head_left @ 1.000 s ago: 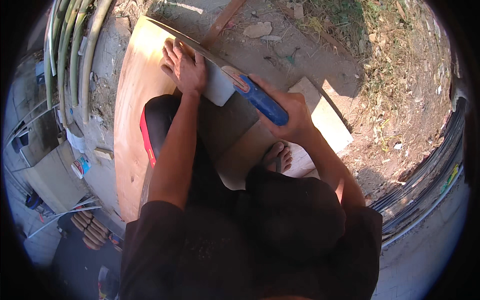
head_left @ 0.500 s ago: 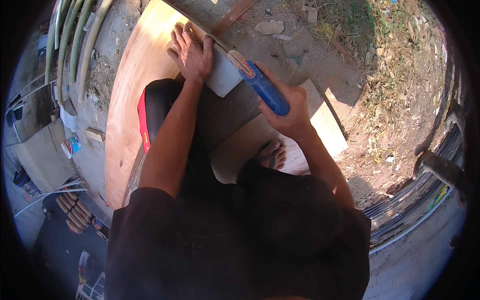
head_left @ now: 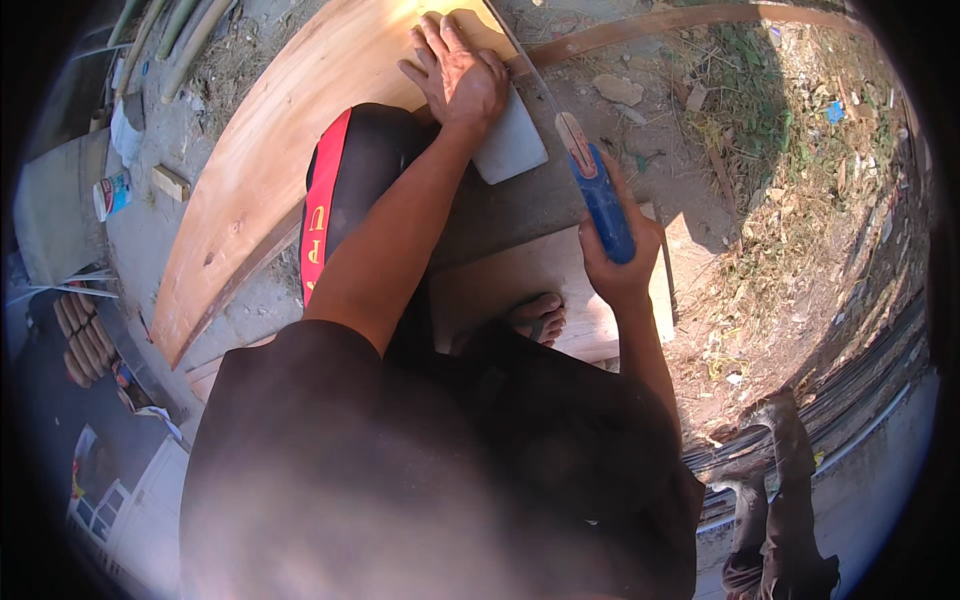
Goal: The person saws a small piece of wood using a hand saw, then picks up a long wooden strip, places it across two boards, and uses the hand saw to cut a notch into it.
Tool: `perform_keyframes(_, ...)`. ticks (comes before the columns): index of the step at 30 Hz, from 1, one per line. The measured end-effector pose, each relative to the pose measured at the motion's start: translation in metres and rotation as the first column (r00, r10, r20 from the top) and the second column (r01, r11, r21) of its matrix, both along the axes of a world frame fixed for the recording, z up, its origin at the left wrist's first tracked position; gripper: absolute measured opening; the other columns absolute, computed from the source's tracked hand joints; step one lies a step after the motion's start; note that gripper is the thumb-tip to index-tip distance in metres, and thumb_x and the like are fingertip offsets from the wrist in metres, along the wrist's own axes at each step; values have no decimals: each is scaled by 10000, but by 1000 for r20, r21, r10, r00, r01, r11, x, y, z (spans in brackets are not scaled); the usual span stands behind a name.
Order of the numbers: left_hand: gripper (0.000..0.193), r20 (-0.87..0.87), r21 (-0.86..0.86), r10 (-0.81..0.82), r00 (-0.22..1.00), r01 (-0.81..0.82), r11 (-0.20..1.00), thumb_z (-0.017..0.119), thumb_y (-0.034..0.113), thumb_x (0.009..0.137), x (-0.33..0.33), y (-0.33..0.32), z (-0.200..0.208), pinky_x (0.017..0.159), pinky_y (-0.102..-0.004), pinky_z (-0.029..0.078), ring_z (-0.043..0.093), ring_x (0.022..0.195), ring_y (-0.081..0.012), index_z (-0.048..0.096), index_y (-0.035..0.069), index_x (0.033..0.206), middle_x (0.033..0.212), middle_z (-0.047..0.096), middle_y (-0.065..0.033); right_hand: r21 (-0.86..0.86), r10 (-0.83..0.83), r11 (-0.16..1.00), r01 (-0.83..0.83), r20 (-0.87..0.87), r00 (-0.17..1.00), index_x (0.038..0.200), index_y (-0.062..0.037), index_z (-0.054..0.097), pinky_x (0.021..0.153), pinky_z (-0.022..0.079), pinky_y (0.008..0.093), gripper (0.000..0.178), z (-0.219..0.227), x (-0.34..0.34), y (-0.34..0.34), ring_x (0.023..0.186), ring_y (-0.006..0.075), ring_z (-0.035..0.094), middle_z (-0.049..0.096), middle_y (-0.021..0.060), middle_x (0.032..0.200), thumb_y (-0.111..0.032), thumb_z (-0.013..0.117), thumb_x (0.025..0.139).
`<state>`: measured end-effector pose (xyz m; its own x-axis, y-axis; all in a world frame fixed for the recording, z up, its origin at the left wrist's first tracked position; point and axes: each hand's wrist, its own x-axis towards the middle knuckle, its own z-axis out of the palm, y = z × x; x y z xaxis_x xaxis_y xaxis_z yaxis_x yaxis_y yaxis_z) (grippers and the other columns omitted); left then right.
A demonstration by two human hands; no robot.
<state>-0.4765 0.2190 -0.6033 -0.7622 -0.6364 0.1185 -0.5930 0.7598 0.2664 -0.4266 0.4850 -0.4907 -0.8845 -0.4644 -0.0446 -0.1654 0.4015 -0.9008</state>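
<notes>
My left hand (head_left: 462, 88) lies flat, fingers apart, on top of a long wooden board (head_left: 265, 150) near its far end. With my right hand (head_left: 625, 262) I grip the blue handle of a handsaw (head_left: 603, 208). Its thin blade, seen almost edge-on, runs from the handle up to the board's end edge. My bent left knee, in dark trousers with a red stripe, is against the board. Below my left hand, a pale grey block (head_left: 515, 145) sits under the board's end.
Another flat board (head_left: 480, 290) lies on the ground under my sandalled foot (head_left: 540, 320). A small wood offcut (head_left: 170, 183) and a tub (head_left: 112, 193) stand to the left. Dark rods (head_left: 850, 400) line the right side, near a person's legs (head_left: 770, 490).
The handsaw has been drawn back toward me, away from the board, and more of its blade shows. My left hand stays on the board while the whole view has shifted.
</notes>
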Motion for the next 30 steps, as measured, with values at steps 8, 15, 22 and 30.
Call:
perform_keyframes(8, 719, 7, 23, 19, 1000, -19, 1000, 468, 341, 914, -8, 9, 8, 1201, -646, 101, 172, 1538, -395, 309, 16, 1536, 1655, 210, -220, 186, 3, 983, -1, -9, 1000, 1461, -23, 501, 640, 563, 329, 667, 25, 50, 71, 679, 235, 723, 754, 164, 1008, -44, 606, 803)
perform_keyframes(15, 746, 11, 57, 19, 1000, -20, 998, 501, 306, 914, -3, 4, 10, 1199, -657, 84, 143, 1543, -405, 261, 19, 1559, 1648, 178, -261, -123, -38, 992, 41, 31, 999, 1436, -35, 545, 637, 538, 315, 654, 2, -19, -28, 625, 171, 670, 703, 137, 775, -35, 646, 789)
perform_keyframes(22, 753, 35, -5, 12, 999, -12, 1000, 510, 305, 925, -10, 7, 12, 1206, -637, 102, 148, 1545, -390, 242, 21, 1568, 1653, 186, -231, 364, -107, 929, 71, 80, 991, 1400, -87, 579, 666, 577, 365, 641, 24, 61, 69, 762, 304, 738, 745, 155, 995, -70, 651, 763)
perform_keyframes(30, 770, -13, 52, -49, 999, 49, 997, 508, 329, 933, -10, -8, 10, 1184, -665, 121, 174, 1531, -429, 224, -1, 1569, 1635, 180, -287, -202, -62, 977, 75, 69, 996, 1430, -76, 565, 703, 546, 369, 672, -10, -21, -11, 689, 311, 693, 714, 197, 884, -63, 656, 765)
